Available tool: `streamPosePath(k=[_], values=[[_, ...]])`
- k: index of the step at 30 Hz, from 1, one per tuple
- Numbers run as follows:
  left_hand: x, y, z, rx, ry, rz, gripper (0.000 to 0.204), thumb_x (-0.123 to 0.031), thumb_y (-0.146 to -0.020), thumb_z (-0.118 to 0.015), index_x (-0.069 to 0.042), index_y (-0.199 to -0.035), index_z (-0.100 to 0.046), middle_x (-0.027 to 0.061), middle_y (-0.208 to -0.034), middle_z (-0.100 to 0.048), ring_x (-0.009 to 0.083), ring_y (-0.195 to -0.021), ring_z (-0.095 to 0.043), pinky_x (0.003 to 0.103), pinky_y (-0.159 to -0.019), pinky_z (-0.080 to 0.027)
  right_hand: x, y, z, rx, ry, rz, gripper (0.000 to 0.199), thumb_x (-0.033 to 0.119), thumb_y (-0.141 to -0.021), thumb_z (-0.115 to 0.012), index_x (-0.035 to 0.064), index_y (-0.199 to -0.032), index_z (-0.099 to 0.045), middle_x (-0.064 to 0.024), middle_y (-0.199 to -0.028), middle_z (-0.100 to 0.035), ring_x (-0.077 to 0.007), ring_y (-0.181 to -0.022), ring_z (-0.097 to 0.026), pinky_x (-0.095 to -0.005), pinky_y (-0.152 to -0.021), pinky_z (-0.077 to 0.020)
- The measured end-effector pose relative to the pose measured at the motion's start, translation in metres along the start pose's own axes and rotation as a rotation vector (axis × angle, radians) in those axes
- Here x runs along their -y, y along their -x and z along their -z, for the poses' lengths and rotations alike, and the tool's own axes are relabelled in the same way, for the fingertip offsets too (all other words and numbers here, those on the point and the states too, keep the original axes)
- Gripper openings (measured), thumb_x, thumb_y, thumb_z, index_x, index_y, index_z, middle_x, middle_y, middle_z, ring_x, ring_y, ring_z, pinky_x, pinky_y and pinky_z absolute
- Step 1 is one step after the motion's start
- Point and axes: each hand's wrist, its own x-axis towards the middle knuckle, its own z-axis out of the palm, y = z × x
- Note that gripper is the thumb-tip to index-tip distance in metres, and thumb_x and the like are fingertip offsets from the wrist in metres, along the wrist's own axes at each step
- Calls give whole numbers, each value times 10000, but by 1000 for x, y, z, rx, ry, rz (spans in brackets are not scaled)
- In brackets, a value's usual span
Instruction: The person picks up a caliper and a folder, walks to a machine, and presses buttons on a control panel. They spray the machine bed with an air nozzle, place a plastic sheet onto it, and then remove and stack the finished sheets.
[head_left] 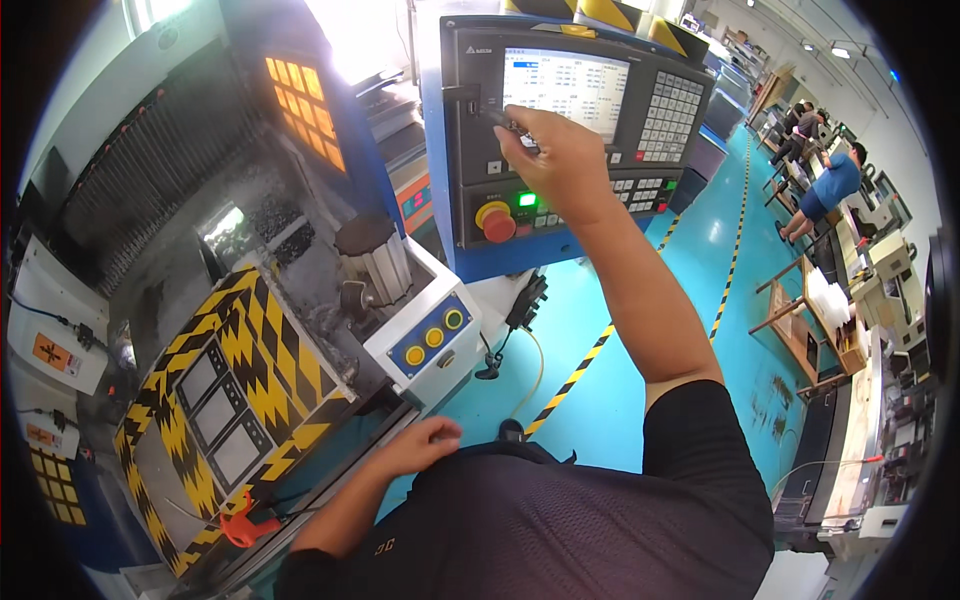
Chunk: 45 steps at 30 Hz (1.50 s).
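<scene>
My right hand [560,160] is raised to the control panel [475,70] of a machine, just left of its lit screen [600,90]. Thumb and forefinger pinch a small dark stick-like piece [505,121], possibly a USB stick; my fingers cover part of it. Its tip points toward a small port [474,106] in the panel's left side, and I cannot tell whether they touch. Beside my waist, my left hand [420,446] is open and holds nothing, its fingers loosely bent. Below my right hand sit a red emergency stop button [497,224] and a lit green button [527,199].
A white box with yellow buttons [434,337] stands near my left hand. Left of it are the machine's striped cover [290,350] and a red air gun [245,522]. Several people [835,185] stand along benches at the far right. Striped tape [570,382] marks the blue floor.
</scene>
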Motion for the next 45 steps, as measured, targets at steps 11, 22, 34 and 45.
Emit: streamPosePath(k=[11, 22, 34, 45], values=[[224, 59, -21, -274, -140, 366, 278, -273, -868, -675, -43, -1024, -662, 120, -906, -682, 240, -872, -663, 361, -779, -517, 7, -25, -1, 249, 164, 100, 118, 160, -826, -686, 63, -890, -665, -109, -759, -678, -281, -697, -680, -383, -617, -545], [318, 36, 25, -93, -177, 279, 251, -223, -955, -604, 18, -1023, -629, 113, -960, -647, 238, -901, -635, 394, -817, -496, 31, -45, 9, 451, 274, 100, 129, 128, -772, -630, 22, -842, -608, -142, -730, -653, -332, -720, -670, -425, -622, -541], [228, 51, 34, -74, -319, 329, 333, -271, -958, -628, 40, -1078, -641, 153, -1008, -678, 247, -957, -652, 378, -841, -506, 29, 110, 39, 444, 74, -284, 595, 402, -818, -738, 70, -1278, -556, -128, -966, -605, -299, -932, -583, -413, -784, -444], [234, 22, 20, -34, -202, 385, 341, -279, -941, -610, 16, -1108, -643, 142, -1014, -690, 225, -961, -659, 381, -831, -510, -9, 158, 54, 508, 200, -549, 563, 340, -883, -696, 16, -1318, -545, -138, -861, -668, -310, -826, -641, -420, -734, -501]])
